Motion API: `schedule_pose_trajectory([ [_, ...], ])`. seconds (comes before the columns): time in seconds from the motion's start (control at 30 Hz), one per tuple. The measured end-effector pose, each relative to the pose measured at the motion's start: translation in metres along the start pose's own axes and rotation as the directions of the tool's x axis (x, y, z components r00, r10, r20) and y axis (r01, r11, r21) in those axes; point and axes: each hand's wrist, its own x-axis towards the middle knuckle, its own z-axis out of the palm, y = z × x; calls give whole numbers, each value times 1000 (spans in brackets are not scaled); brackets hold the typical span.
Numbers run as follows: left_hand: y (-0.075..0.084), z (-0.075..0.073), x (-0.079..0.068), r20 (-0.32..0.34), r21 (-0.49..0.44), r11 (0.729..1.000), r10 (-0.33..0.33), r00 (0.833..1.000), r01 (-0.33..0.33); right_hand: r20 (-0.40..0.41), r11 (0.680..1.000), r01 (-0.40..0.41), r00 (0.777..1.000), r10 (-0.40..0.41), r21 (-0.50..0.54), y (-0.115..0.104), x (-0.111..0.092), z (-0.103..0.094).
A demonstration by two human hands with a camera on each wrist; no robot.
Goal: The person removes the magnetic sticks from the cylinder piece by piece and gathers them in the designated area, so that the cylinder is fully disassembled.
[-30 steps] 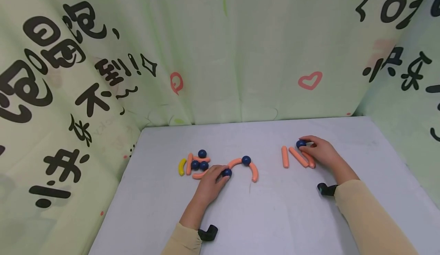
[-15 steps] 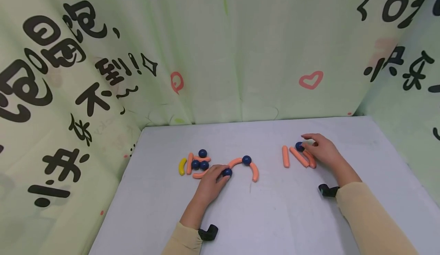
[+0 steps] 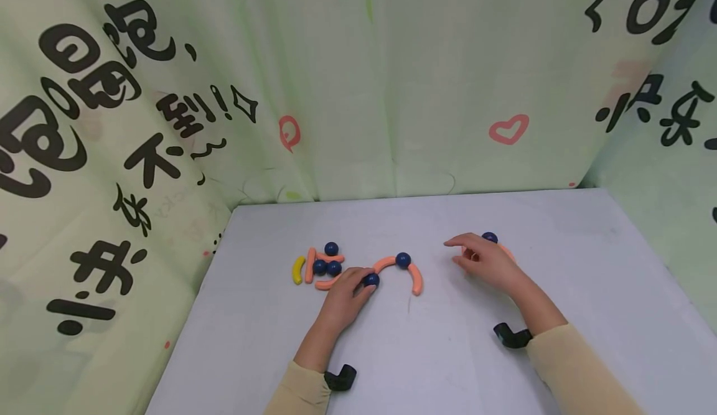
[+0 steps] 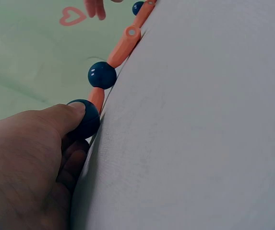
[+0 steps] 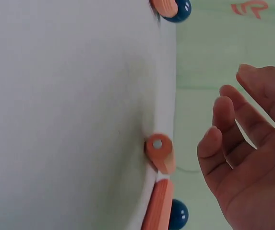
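My left hand (image 3: 340, 300) pinches a blue ball (image 3: 371, 280) between thumb and fingers; the left wrist view shows the thumb on that ball (image 4: 88, 120). A curved orange rod (image 3: 384, 264) runs from it to a second blue ball (image 3: 403, 260), and another curved orange rod (image 3: 416, 279) joins there. Over the loose orange rods at the right hovers my right hand (image 3: 492, 265), holding nothing, its fingers relaxed and apart. It mostly hides those rods. Beyond it a blue ball (image 3: 490, 237) and part of an orange rod (image 3: 506, 252) show. One rod end (image 5: 159, 148) bears a metal disc.
Left of my left hand lie a yellow curved rod (image 3: 297, 270), an upright-lying orange rod (image 3: 310, 265) and several blue balls (image 3: 331, 249) among orange rods. The white table (image 3: 437, 353) ends at a printed curtain (image 3: 347, 122).
My right hand has let go of the blue ball at the right and moved left and slightly nearer, over the orange rods. My left hand stays on its ball.
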Motion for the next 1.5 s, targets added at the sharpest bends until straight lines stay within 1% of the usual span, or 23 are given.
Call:
schedule_pose_trajectory([
  [0.1,-1,1,1,-2,3,1000,4,1000,-4,54,996,90,995,-89,-8,-10,-2,15],
  [0.17,-1,1,1,-4,5,1000,9,1000,-8,82,992,127,988,-128,18,-15,-4,23],
  [0.23,-1,1,1,-7,8,1000,14,1000,-14,101,991,129,986,-133,45,-19,-4,30],
  [0.33,-1,1,1,-8,6,1000,20,1000,-20,116,992,108,987,-116,71,-21,-4,38],
  [0.43,-1,1,1,-6,-3,1000,23,1000,-23,120,992,104,986,-112,74,-22,-2,44],
  [0.63,-1,0,2,4,-6,1000,23,1000,-23,145,989,143,978,-148,43,-20,9,54],
  [0.73,-1,-1,2,8,-15,1000,22,1000,-21,161,987,156,974,-158,27,-18,14,57],
  [0.9,0,-1,2,4,0,1000,20,1000,-20,194,982,190,963,-189,12,-17,19,59],
  [1.03,1,-2,1,-5,13,1000,28,1000,-28,223,969,246,946,-234,-24,-17,22,60],
  [1.13,1,-2,1,-7,11,999,33,999,-33,254,953,298,928,-274,-59,-18,24,61],
  [1.23,1,-2,1,-7,6,999,40,999,-40,274,943,326,915,-295,-73,-18,25,61],
  [1.3,1,-2,1,-7,6,999,40,999,-40,276,942,326,915,-295,-73,-18,25,61],
  [1.5,0,0,2,-8,-2,999,41,999,-41,270,951,302,923,-274,-66,-15,24,61],
])
